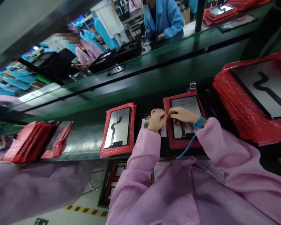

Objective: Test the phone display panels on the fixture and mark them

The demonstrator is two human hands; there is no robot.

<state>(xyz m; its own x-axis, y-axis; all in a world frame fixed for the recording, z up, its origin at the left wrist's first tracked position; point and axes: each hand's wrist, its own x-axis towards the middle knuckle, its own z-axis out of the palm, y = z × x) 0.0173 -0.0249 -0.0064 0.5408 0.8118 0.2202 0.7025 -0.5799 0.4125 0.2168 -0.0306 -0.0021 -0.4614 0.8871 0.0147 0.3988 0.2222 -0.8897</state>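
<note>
In front of me a display panel (184, 103) with a dark flex cable lies on a red bubble-wrap bag (174, 143). Over the panel's left part is my right hand (184, 114), its thumb and fingers pinched together and a blue wrist strap (199, 123) round the wrist. My left hand (157, 120) meets it at the bag's left edge, fingers curled and closed. Whatever the fingertips hold is too small to make out. Partly under my left hand lies a white printed sheet (163, 130). A small metal counter (193, 86) stands behind the panel.
Another panel (118, 128) on red wrap lies to the left. A tall stack of red bags (243, 115) with a panel on top stands at right. More red bags (30, 140) lie by a co-worker's sleeve at far left. A green raised ledge (140, 81) runs behind.
</note>
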